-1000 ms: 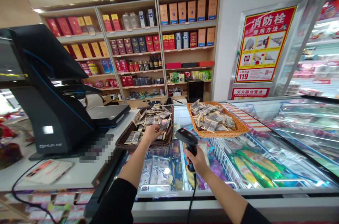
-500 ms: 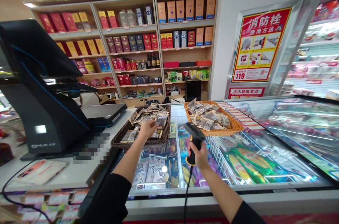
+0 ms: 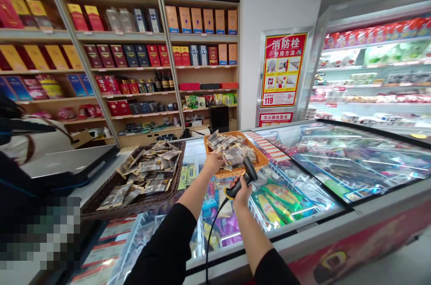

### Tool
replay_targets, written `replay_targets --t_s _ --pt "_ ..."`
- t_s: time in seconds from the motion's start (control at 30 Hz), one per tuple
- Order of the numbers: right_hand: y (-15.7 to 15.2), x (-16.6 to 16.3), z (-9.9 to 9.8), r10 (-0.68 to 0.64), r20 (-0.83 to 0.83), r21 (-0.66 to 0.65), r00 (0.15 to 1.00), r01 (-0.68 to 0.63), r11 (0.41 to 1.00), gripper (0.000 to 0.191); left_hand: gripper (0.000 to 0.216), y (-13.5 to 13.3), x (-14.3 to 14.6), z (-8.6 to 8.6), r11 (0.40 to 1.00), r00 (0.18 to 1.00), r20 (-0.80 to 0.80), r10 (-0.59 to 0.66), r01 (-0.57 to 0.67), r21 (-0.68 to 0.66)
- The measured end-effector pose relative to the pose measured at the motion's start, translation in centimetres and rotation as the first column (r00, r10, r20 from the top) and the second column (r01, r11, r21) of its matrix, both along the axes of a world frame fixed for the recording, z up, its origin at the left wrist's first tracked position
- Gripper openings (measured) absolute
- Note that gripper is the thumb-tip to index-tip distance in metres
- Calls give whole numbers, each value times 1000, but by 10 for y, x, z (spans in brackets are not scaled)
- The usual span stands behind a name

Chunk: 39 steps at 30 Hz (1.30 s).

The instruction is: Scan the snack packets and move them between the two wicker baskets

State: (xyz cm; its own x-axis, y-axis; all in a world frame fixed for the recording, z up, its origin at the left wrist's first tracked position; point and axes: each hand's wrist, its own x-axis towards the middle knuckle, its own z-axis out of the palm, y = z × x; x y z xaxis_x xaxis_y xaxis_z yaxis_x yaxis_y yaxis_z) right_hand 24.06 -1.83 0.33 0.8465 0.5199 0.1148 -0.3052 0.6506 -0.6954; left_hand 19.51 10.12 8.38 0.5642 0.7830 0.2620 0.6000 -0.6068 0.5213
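My left hand (image 3: 213, 162) is stretched over the freezer to the near rim of the orange basket (image 3: 261, 160), its fingers closed on a small snack packet (image 3: 231, 158) held among the basket's packets. My right hand (image 3: 241, 191) grips the handle of a black barcode scanner (image 3: 249, 171), whose head points up toward that packet; its cable (image 3: 211, 226) hangs down toward me. A dark brown wicker basket (image 3: 134, 206) with several similar packets sits to the left, away from both hands.
Both baskets rest on the glass lid of a chest freezer (image 3: 336, 164) full of frozen goods. A laptop-like device (image 3: 67, 166) and a person (image 3: 20, 141) are at the left. Shelves of boxed bottles (image 3: 134, 56) line the back wall, with a chilled display case (image 3: 373, 69) on the right.
My left hand left the dark basket and moved right to the orange basket with a packet. The scanner rose toward it. My view swung right, so the register slid out at the left.
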Motion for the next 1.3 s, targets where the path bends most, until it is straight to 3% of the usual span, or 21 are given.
replay_targets --t_s 0.17,0.33,0.47,0.57,0.63,0.7,0.87,0.97,1.07,1.13,1.3 --pt "1 -9 4 71 -71 -8 995 -72 997 30 35 4 -33 9 994 999 -35 -2 6 108" --pt "1 -28 4 254 -6 15 967 -254 967 31 28 25 -131 26 981 983 -113 142 -125 152" --pt "-2 -53 1 509 89 -28 856 -509 860 31 27 34 -217 15 926 894 -246 375 -351 139" --pt "-7 -67 -1 679 132 -95 722 -673 734 32 42 31 -249 -4 849 765 -397 508 -523 77" --pt "-10 -71 -3 754 143 -135 641 -742 656 35 56 27 -252 -14 809 704 -464 537 -586 47" --pt "-12 -72 -3 785 140 -155 603 -770 619 37 66 24 -248 -19 802 697 -467 544 -596 43" --pt "-13 -68 -4 780 133 -151 611 -765 625 37 73 29 -244 -19 815 752 -401 523 -579 -26" --pt "-13 -69 -5 777 122 -158 618 -761 629 36 74 34 -250 -21 820 821 -223 526 -559 -122" --pt "-13 -69 -5 772 113 -173 626 -752 636 38 67 34 -254 -21 851 861 103 498 -464 -245" --pt "-13 -69 -6 771 112 -174 627 -752 636 40 52 32 -254 -20 884 873 220 436 -369 -287" --pt "-13 -69 -7 777 103 -162 621 -760 629 41 29 30 -251 -19 916 925 156 346 -297 -269"
